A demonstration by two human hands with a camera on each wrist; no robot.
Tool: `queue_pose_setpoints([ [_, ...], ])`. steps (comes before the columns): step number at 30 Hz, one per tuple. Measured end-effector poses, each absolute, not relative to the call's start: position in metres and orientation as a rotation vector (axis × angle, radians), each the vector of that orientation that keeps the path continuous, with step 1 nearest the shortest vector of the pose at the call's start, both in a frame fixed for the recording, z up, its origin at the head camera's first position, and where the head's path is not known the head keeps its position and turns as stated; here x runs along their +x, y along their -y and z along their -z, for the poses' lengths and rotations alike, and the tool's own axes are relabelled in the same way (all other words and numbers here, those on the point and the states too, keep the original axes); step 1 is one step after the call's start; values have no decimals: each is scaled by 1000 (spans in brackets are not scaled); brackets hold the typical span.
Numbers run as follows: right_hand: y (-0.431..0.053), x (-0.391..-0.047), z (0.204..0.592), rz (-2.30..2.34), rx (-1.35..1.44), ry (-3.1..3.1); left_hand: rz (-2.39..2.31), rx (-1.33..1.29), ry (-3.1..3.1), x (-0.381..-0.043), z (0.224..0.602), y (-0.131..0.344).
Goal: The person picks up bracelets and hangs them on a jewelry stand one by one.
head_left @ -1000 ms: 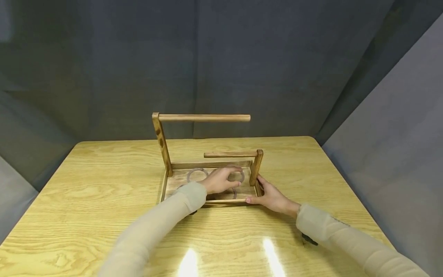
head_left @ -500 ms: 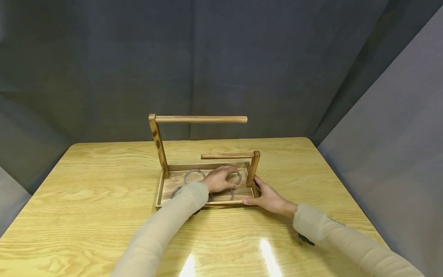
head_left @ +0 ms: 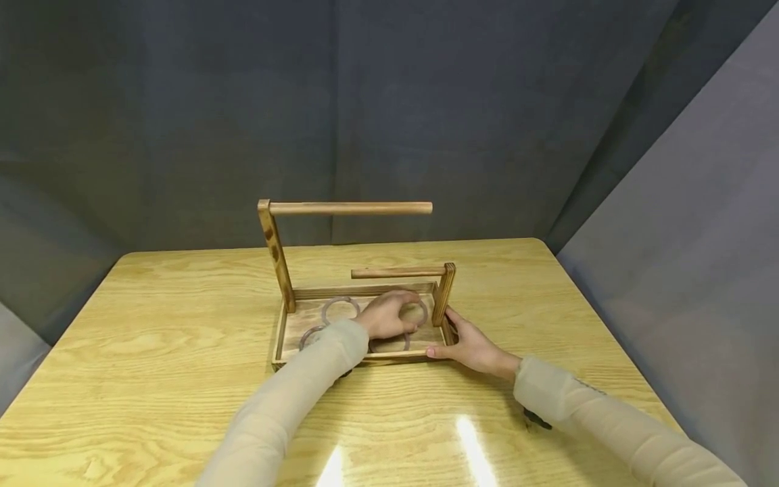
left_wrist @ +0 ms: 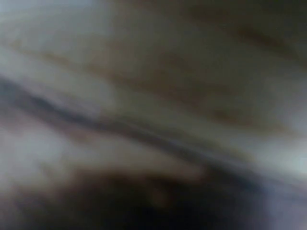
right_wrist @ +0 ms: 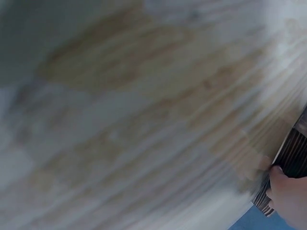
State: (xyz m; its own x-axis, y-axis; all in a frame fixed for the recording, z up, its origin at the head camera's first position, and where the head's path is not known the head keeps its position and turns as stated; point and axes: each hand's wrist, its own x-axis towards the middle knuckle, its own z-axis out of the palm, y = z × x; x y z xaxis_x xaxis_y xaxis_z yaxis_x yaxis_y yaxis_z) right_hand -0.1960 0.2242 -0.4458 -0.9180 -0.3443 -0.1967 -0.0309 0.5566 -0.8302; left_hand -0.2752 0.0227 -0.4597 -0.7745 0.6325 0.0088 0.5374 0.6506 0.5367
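A brown wooden jewelry stand (head_left: 353,292) has a shallow tray base, with a tall bar and a low bar rising from its ends. Several pale translucent bangles lie in the tray; one bangle (head_left: 341,299) is at the back, another bangle (head_left: 309,333) at the left. My left hand (head_left: 383,316) reaches into the tray, thumb and forefinger curved around a bangle (head_left: 425,312) near the right end. My palm hides part of it. My right hand (head_left: 471,345) grips the tray's front right corner, thumb in front. The left wrist view is too blurred to tell the fingers.
The stand sits mid-table on a wood-grain table (head_left: 182,379). Dark cloth (head_left: 389,122) hangs behind the table's far edge, and a grey cloth panel (head_left: 688,270) rises on the right. The low bar (head_left: 395,272) juts just above my left hand.
The head view has shifted slightly, so everything appears a little further left. My left hand stays at the right-hand bangle, and my right hand keeps hold of the tray corner.
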Motion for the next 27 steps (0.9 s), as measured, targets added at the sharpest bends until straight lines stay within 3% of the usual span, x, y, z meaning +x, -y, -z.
queue_pose_setpoints([
  [27, -225, -196, 445, 1285, -282, -2465, -717, 923, -2677, -270, 462, -30],
])
